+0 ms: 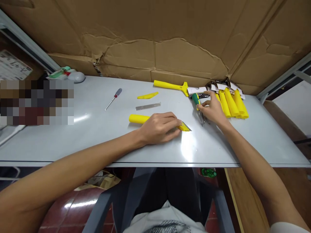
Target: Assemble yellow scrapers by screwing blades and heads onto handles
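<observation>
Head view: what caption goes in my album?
Left hand holds a yellow tool; right hand touches a green-handled tool.

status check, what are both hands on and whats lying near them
Left hand closed around yellow scraper. Right hand at green-and-yellow screwdriver handle, grip unclear. Flat metal strip and curved yellow piece lying beyond left hand.

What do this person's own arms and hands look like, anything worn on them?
The left hand and right hand are ungloved, with no visible ring, watch or markings; both forearms are bare. A plain white fabric sleeve shows at the right arm; no left sleeve is in view.
</observation>
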Tool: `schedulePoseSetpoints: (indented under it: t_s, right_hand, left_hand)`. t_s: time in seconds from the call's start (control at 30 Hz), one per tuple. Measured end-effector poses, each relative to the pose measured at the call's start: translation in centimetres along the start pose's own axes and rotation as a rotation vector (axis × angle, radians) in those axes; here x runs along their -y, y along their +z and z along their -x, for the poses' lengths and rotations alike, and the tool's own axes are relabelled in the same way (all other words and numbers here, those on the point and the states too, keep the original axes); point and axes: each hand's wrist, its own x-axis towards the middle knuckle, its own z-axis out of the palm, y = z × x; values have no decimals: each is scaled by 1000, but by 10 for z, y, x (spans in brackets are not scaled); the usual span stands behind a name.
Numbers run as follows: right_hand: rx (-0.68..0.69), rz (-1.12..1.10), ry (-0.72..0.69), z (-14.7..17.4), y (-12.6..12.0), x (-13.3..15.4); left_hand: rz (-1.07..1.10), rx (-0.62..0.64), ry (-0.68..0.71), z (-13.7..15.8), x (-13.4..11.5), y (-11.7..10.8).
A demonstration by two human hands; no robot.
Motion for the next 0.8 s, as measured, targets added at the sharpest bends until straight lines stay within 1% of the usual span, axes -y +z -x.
schedulePoseSetpoints:
  t_s: [0.07,0.1,0.2,0.27,0.47,0.63,0.7,0.8]
  right_hand:
    - [26,-208,76,1,-2,4]
    - [37,-292,87,2,-3,6]
    - [26,-468,16,10,-6,15]
    - [16,-539,-46,20,-5,22]
    - [52,-563,-197,48,7,42]
    - [21,-633,-296,49,18,39]
    - [16,-621,-322,48,21,35]
    - [-2,-559,-365,47,24,30]
  left_hand:
    - [-29,-36,65,0,2,3]
    - [-46,-46,91,0,3,4]
    - [-106,-46,145,2,9,7]
    - [-153,-35,175,3,13,8]
    - [-322,48,322,6,26,6]
    - [-435,166,355,11,31,7]
    - [-435,174,354,12,31,7]
    - [-404,125,358,10,31,8]
